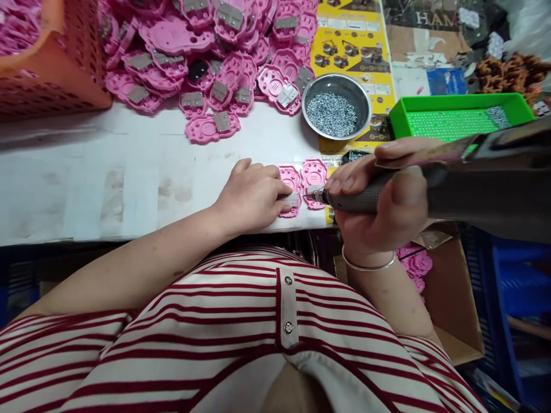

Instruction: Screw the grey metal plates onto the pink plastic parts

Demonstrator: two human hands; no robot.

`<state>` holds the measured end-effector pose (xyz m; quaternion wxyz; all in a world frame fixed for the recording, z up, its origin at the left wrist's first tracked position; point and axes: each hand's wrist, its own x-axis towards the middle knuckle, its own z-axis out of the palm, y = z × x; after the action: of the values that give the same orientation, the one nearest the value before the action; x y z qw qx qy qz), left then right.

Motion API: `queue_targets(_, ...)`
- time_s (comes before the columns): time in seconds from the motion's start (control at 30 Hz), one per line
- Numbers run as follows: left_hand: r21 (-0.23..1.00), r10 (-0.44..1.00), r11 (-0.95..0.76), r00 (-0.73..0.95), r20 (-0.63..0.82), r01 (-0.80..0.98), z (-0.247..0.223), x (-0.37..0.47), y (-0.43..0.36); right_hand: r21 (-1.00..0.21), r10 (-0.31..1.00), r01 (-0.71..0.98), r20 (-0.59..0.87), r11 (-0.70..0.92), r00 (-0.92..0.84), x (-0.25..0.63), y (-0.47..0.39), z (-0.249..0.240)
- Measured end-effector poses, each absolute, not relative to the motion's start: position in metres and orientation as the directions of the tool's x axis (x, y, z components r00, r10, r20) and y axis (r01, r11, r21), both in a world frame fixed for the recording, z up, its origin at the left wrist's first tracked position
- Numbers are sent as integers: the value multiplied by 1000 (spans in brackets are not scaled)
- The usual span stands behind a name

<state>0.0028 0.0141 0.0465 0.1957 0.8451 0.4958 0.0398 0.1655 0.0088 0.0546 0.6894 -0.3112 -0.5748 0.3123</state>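
Two pink plastic pieces lie side by side near the table's front edge. On the left pink piece (pixel 289 176) rest the fingertips of my left hand (pixel 253 195), at its grey metal plate (pixel 291 199); the thumb and fingers are slightly apart. My right hand (pixel 379 201) is wrapped round a dark power screwdriver (pixel 357 202), which lies nearly level and points left. Its metal tip reaches over the right pink piece (pixel 313 170), close to that piece's metal plate. Whether the tip touches a screw is too small to tell.
A metal bowl of small screws (pixel 336 107) stands behind my right hand, a green tray (pixel 460 103) to its right. Many pink pieces (pixel 176 37) are heaped at the back, beside an orange basket (pixel 81 57). A cardboard box (pixel 456 298) with pink parts is below right.
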Motion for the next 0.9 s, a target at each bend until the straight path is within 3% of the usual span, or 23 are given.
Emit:
queue_targets(0.1,362,856,-427,500,-132,828,47,4,14,-724,730,-111,656,681,194,161,15,48)
queue_targets(0.67,365,856,-436,504,-113,823,46,4,15,-821,827,-127,534,557,176,157,16,54)
queue_targets(0.9,366,856,-429,501,-127,826,47,5,16,-807,806,-102,555,581,204,158,17,49)
